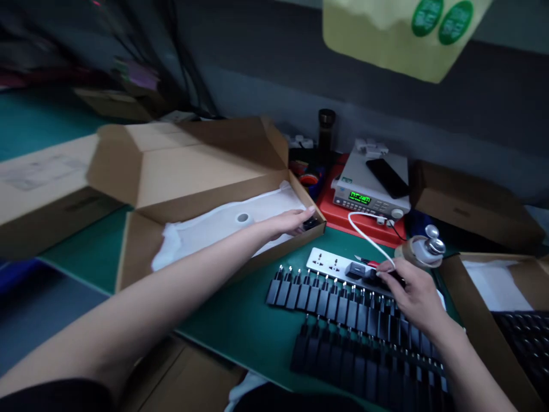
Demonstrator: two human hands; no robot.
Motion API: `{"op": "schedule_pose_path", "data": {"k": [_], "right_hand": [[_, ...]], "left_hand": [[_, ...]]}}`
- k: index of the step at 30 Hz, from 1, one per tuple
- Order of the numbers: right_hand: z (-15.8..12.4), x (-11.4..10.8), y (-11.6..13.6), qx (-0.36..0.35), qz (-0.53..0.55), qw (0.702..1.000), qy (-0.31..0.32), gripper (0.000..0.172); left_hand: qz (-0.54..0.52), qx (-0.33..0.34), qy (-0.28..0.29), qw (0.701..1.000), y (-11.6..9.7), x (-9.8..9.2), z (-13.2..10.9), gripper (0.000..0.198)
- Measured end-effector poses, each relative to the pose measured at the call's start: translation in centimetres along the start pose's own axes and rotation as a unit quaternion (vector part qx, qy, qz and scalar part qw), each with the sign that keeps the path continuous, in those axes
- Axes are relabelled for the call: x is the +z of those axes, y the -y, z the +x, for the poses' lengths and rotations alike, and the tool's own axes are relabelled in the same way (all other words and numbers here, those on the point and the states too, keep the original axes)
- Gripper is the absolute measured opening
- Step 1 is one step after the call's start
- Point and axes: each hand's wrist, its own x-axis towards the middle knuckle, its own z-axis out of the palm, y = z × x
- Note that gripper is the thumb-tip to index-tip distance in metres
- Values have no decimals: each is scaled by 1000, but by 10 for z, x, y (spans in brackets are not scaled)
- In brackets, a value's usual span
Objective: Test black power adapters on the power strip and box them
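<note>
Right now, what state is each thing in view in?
Cardboard box: open.
Left hand: on a black object inside it.
Right hand: holding a black charger.
Power strip: lying flat, two sockets free.
Bench instrument: display lit green.
Black chargers: in rows, prongs up.

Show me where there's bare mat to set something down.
Between the open cardboard box and the rows of black plug adapters, green mat shows; a narrower patch lies between the box and the power strip. It's crowded around the right hand, over the adapters and strip.
</note>
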Motion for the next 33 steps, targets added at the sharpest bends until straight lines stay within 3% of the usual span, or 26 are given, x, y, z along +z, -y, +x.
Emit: {"op": "schedule_pose_path", "data": {"k": [2, 6, 8, 12, 15, 17, 20, 23, 26, 29, 33], "right_hand": [[0, 2, 1, -34, -43, 998, 22, 12], [-1, 2, -1, -76, -57, 996, 0, 9], [-1, 2, -3, -78, -51, 995, -21, 6], [2, 0, -5, -84, -59, 994, 23, 11], [5, -2, -3, -89, -88, 990, 68, 14], [6, -4, -1, -98, -95, 988, 66, 16], [4, -6, 4, -71, -45, 996, 20, 13], [1, -4, 4, 34, 54, 997, -36, 10], [-1, 0, 2, 101, 105, 989, -17, 14], [-1, 5, 2, 60, -10, 998, 6, 18], [1, 9, 6, -22, -159, 987, 3, 27]], "left_hand": [[-5, -14, -34, 999, -4, -13, -10, 80], [66, 61, -205, 975, -6, -26, -65, 56], [86, 88, -220, 968, 2, -12, -101, 50], [183, 122, -152, 964, 29, 47, -150, 56], [189, 115, -159, 962, 46, 89, -156, 65], [157, 113, -178, 965, 54, 106, -154, 60], [119, 151, -207, 959, 66, 119, -153, 53], [94, 183, -227, 952, 81, 126, -156, 51], [75, 177, -248, 950, 89, 134, -160, 47], [70, 160, -270, 947, 86, 144, -163, 50], [78, 127, -306, 940, 78, 152, -166, 48]]}}
